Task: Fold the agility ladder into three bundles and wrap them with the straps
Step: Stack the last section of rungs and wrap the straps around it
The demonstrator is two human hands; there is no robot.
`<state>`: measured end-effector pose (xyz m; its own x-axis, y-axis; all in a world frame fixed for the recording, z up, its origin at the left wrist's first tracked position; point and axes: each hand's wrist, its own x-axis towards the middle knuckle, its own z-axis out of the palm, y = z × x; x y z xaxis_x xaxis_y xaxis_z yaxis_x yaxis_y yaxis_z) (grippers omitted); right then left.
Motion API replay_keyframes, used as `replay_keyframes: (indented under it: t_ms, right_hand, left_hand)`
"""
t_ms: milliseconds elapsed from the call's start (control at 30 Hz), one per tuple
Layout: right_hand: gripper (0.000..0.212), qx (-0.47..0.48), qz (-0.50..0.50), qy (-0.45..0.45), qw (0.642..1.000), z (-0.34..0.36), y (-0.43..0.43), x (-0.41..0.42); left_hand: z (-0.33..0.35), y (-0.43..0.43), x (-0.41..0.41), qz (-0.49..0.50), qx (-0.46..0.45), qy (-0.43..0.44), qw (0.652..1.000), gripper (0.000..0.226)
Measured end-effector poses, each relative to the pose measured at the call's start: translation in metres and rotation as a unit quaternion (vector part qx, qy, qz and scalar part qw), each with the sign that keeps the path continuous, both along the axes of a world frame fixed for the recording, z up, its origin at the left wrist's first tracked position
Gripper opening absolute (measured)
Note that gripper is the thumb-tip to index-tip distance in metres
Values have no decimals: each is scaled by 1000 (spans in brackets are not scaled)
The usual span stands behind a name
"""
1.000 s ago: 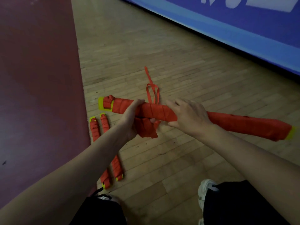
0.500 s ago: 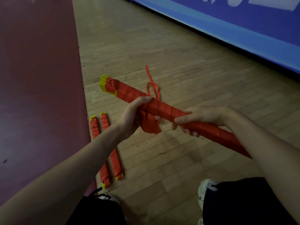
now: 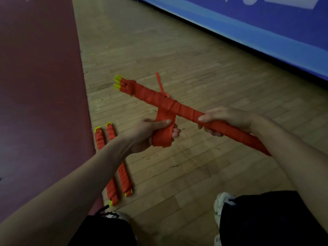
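- red strap (image 3: 162, 137) slack is folded into a flat loop and pinched in the left hand (image 3: 150, 134), thumb pressed across the top and fingers curled beneath. this keeps the loose length gathered and taut instead of trailing on the floor.
- the long bundle (image 3: 152, 97) is held in the air, slanting from its yellow ends (image 3: 118, 83) at the upper left down toward the person's right knee.
- the right hand (image 3: 229, 121) is closed around the bundle's middle, thumb on top and fingers curled under. it looks like the anchor, holding the bundle firm against the left hand's pull.
- the strap leaves the bundle just left of the right hand, where several turns cross. the pull there runs down and away, which should cinch those turns tight.
- a thin strap tail (image 3: 159, 82) sticks up behind the bundle, touched by neither hand. it may be the end kept for tying off.
- two wrapped bundles (image 3: 123, 176) lie side by side on the wooden floor (image 3: 195, 50), just beside the dark red mat (image 3: 35, 86) and near the left foot, parked out of the working space.
- judging by that pair, this is the last of the three, and the slack in the left hand is what remains to be wound on.
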<state>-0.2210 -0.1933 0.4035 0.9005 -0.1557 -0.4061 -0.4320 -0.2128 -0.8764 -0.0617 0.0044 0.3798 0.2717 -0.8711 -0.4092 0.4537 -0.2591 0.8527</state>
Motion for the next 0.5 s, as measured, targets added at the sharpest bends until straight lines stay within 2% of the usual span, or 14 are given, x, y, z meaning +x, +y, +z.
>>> replay_keyframes:
  t_ms: [133,233,333,500]
  right_hand:
    - [37,-132,-29,-17,991,-4,1,2]
    - [39,-243,-6,-8,970,-11,1,3]
    - [35,-290,-5,-17,957,-16,4,6]
    - [65,-351,-10,-21,936,-21,6,11]
  left_hand:
    - [-1,-3,-10,29,30,6,999,21]
    - [-5,-3,-19,42,34,-5,998,20]
    - [-7,-4,-19,61,28,-7,998,20]
    - [-4,-5,-18,73,37,-13,997,22]
